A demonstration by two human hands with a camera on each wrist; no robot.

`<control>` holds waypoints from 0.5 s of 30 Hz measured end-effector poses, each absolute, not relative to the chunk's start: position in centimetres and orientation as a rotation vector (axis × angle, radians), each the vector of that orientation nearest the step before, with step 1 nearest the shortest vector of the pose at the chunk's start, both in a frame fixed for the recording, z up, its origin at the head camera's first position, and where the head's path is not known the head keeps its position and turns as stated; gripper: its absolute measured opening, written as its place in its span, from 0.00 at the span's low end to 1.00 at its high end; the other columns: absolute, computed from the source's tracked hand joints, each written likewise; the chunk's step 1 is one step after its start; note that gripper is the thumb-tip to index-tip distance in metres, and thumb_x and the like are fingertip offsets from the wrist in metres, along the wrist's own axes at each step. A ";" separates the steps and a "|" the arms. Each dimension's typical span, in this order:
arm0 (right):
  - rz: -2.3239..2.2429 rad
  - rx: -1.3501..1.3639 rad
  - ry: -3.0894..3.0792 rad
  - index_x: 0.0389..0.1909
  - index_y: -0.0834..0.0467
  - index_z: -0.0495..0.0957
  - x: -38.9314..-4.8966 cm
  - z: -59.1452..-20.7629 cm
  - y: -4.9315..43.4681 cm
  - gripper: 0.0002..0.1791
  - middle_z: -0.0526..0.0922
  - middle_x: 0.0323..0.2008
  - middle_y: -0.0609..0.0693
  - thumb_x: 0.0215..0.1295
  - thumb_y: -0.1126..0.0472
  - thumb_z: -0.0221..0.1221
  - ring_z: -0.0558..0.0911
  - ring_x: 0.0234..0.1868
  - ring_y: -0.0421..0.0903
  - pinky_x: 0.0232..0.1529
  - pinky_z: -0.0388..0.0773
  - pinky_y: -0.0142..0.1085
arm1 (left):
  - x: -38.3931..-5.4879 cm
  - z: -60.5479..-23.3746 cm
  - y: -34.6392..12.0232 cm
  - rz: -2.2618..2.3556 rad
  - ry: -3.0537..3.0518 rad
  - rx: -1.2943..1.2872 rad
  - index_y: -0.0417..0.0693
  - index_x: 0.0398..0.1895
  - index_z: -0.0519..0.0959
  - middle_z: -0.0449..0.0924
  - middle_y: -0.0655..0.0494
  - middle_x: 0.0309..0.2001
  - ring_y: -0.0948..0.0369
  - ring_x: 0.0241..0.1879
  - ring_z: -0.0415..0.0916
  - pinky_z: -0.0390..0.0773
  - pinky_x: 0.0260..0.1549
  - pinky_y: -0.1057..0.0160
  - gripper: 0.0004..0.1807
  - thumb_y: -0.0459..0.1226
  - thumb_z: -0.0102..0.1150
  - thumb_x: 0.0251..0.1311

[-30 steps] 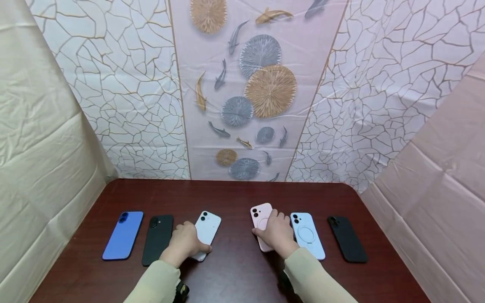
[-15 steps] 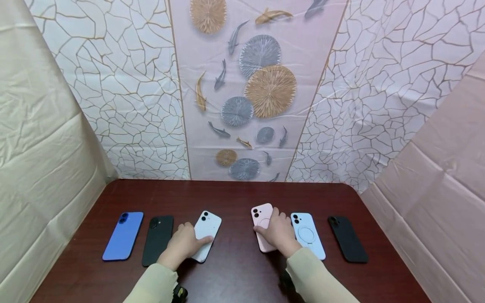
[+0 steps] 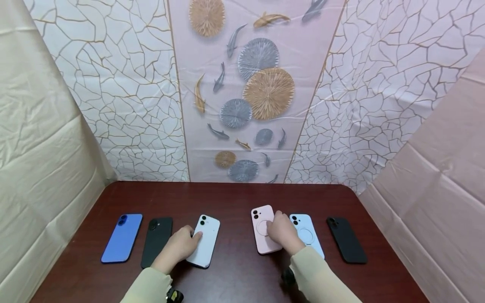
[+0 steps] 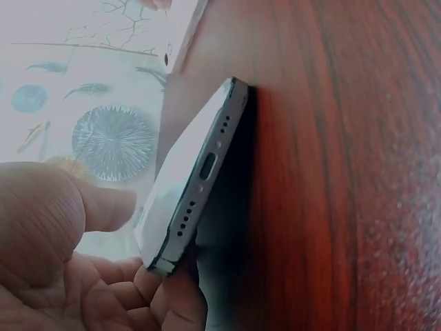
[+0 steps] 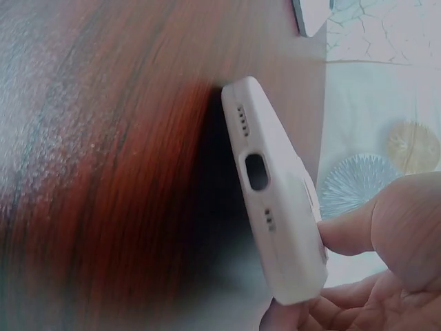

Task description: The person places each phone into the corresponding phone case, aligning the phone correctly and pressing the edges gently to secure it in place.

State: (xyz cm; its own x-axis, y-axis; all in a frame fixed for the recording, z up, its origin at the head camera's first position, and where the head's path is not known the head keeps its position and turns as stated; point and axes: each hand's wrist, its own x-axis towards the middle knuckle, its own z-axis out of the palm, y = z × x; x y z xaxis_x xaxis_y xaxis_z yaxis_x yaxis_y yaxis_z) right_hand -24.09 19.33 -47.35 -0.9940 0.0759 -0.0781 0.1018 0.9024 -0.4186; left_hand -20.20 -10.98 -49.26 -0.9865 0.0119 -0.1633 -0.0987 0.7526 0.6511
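Observation:
In the head view my left hand point(image 3: 180, 244) pinches the left long edge of a white phone point(image 3: 207, 240), thumb on its back. The left wrist view shows fingers point(image 4: 180, 298) under that edge, which is lifted while the opposite edge stays at the table. My right hand point(image 3: 286, 232) likewise pinches the right edge of a pink phone point(image 3: 260, 236) with a ring on its back. In the right wrist view the pink phone point(image 5: 279, 200) is tilted, its near edge raised over the fingertips. Both phones lie back side up, cameras at the far end.
Left of the white phone lie a dark phone point(image 3: 156, 242) and a blue phone point(image 3: 122, 238). Beside my right hand is a light blue phone point(image 3: 306, 229), partly hidden, then a black phone point(image 3: 346, 240). The brown table point(image 3: 231, 198) ends at a patterned cloth backdrop.
My left thumb has drawn back from the white phone's right edge onto its back. The right thumb has left the pink phone's left edge for its back. Both hands now pinch the outer edges.

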 end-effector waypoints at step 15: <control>-0.875 0.125 2.971 0.58 0.72 0.70 -24.2 -47.7 20.0 0.24 0.78 0.50 0.66 0.68 0.59 0.55 0.79 0.48 0.57 0.42 0.79 0.49 | -19.7 -49.3 -10.7 1.178 2.702 -0.074 0.40 0.27 0.70 0.71 0.49 0.25 0.56 0.25 0.69 0.70 0.23 0.60 0.12 0.37 0.50 0.69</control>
State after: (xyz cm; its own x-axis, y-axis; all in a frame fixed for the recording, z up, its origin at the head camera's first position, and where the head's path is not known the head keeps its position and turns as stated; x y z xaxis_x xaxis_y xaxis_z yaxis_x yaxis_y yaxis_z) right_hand -24.22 19.98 -47.73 -0.9959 0.0653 -0.0633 0.0892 0.8374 -0.5392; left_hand -19.75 -10.73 -49.31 -0.9802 0.0309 -0.1958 -0.1225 0.6822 0.7208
